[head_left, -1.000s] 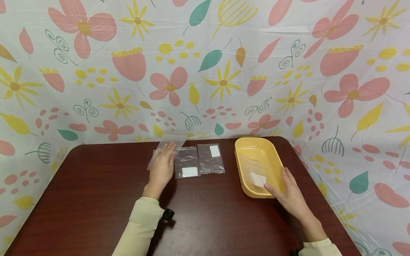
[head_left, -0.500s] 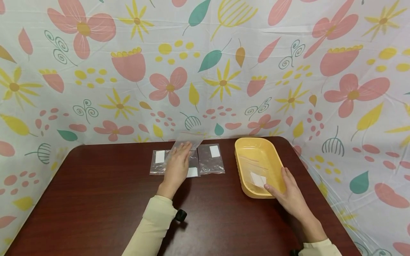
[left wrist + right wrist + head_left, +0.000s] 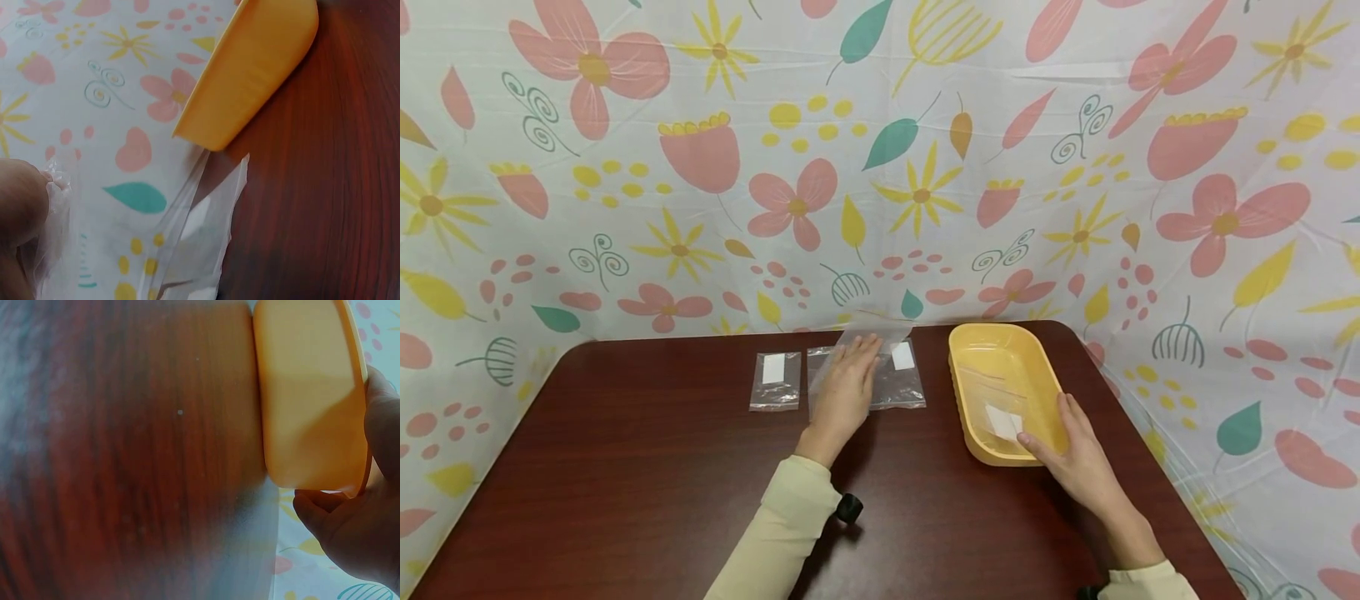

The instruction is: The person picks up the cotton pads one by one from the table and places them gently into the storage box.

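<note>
My left hand (image 3: 859,358) hovers over the middle of a row of small clear bags and pinches one clear plastic bag (image 3: 874,330), whose far end lifts off the table. The left wrist view shows that bag (image 3: 203,231) hanging beside a fingertip (image 3: 22,206). Bags with white labels lie flat to the left (image 3: 774,381) and right (image 3: 901,377) of the hand; a middle one (image 3: 820,365) is partly hidden under it. My right hand (image 3: 1047,435) grips the near right rim of a yellow tray (image 3: 973,350), thumb inside. Another labelled bag (image 3: 1003,419) lies in the tray.
The dark wooden table (image 3: 625,483) is walled by a flowered plastic sheet (image 3: 880,167) at the back and both sides. The tray (image 3: 309,394) stands near the table's right edge, close to the sheet.
My left hand has moved right with the lifted bag, from the leftmost bag to over the middle one. The leftmost labelled bag is now uncovered. The right hand and tray have not moved.
</note>
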Available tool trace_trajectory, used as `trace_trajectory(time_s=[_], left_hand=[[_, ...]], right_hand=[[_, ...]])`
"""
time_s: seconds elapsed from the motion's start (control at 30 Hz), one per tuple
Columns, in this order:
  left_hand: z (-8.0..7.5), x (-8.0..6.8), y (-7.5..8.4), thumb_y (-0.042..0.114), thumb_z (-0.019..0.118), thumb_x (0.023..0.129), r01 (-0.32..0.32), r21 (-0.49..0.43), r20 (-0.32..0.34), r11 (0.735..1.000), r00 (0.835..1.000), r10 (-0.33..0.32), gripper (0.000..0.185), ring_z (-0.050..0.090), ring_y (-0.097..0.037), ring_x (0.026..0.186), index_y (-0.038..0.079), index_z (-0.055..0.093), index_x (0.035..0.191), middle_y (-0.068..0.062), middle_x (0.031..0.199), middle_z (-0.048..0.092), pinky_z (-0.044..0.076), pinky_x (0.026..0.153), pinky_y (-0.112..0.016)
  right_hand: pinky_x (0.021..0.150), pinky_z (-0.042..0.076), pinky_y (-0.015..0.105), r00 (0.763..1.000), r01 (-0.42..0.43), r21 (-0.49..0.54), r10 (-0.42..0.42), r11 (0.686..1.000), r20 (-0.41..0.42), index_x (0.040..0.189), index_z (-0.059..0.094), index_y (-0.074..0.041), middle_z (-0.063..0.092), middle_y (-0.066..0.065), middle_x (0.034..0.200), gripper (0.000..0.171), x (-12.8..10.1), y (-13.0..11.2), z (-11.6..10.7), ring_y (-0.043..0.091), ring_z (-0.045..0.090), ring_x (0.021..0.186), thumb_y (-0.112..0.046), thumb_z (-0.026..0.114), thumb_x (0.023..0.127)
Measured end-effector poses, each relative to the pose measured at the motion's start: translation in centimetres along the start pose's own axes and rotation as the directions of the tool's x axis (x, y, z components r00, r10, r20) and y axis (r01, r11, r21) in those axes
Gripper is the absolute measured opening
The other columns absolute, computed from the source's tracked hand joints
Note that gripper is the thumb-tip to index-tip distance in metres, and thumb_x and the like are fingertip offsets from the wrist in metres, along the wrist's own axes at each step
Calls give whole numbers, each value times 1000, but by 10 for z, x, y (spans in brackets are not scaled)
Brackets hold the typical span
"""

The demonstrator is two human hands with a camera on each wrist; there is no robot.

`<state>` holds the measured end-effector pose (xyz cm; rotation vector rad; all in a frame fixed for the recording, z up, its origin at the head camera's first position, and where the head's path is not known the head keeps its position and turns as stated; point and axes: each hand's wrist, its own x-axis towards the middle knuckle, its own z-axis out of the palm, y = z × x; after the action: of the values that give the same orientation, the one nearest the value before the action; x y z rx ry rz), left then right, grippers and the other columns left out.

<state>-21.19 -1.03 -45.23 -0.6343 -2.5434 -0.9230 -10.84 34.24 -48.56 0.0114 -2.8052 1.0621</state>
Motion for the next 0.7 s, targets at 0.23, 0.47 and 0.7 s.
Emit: trace_trajectory(time_s=[0.23, 0.47, 0.7], left_hand=[[11, 5, 16, 16, 52, 106, -34, -13, 36, 999, 999, 35, 37, 44, -28, 140, 6, 57, 141, -8, 147, 51, 24, 119, -45], [26, 11, 34, 19, 51, 107, -106, 44, 75, 993, 992, 103, 38, 45, -27, 139, 6, 57, 142, -7, 147, 52, 27, 118, -44], [37, 14, 51, 21, 48, 108, -145, 54, 118, 988, 983, 138, 38, 45, -27, 140, 8, 57, 143, -5, 148, 52, 29, 118, -43]], right_hand=[[110, 18, 72, 1000, -3, 0, 3, 1000, 2, 157, 7, 7, 6, 34, 161, 104, -1, -2, 0, 55, 12, 145, -42, 72, 93], [110, 17, 72, 1000, -7, -3, 7, 1000, 4, 158, 7, 7, 6, 34, 161, 104, -1, -2, -1, 55, 12, 145, -42, 72, 93], [110, 18, 72, 1000, -9, -12, 9, 1000, 9, 158, 7, 6, 6, 33, 162, 104, 0, -2, 0, 54, 12, 145, -43, 72, 93]])
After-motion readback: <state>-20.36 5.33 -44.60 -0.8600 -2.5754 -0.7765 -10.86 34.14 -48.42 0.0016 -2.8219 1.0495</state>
